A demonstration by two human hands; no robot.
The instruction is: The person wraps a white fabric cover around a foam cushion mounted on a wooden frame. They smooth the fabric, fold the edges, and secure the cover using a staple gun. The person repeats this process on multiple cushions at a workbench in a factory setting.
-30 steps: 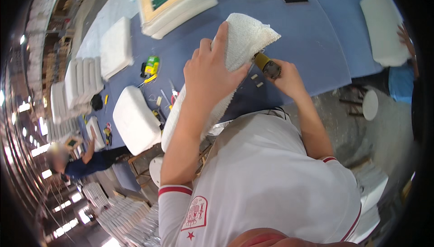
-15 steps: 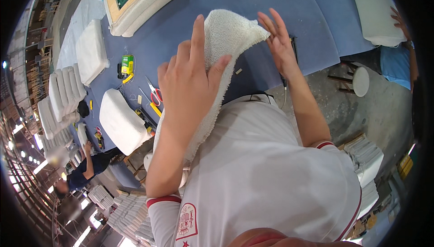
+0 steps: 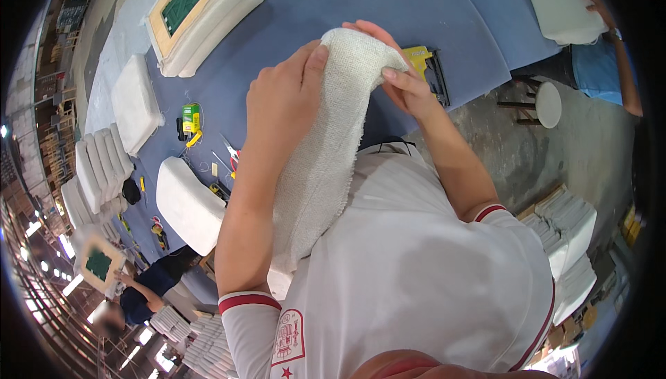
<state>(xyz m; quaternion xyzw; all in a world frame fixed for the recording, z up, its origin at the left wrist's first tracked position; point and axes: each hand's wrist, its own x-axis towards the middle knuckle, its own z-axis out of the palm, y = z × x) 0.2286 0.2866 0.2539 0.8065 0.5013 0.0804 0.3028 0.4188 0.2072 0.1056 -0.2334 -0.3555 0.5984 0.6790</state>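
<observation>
A long strip of white woven fabric (image 3: 322,146) with a frayed edge hangs from my hands over the near side of the blue table (image 3: 277,28), down against my shirt. My left hand (image 3: 286,105) is closed on its upper left edge, thumb on top. At the upper right corner, my right hand (image 3: 408,87) pinches the fabric, thumb in front and the other fingers partly hidden behind it. Just right of that hand lies a yellow and black tool (image 3: 431,73) that looks like a staple gun.
White padded cushions (image 3: 189,205) lie at left, near red-handled scissors (image 3: 233,160) and a green-yellow box (image 3: 191,119). Farther back sits a cushion stack with a wooden frame (image 3: 156,28). A co-worker at lower left holds a panel (image 3: 99,264); another's hand (image 3: 596,4) touches a cushion at right. A stool (image 3: 548,105) stands right.
My right hand, earlier spread with fingers out at the fabric's corner, has closed on it. The fabric's top has turned and lowered slightly. The yellow and black tool shows more. A co-worker has raised a panel.
</observation>
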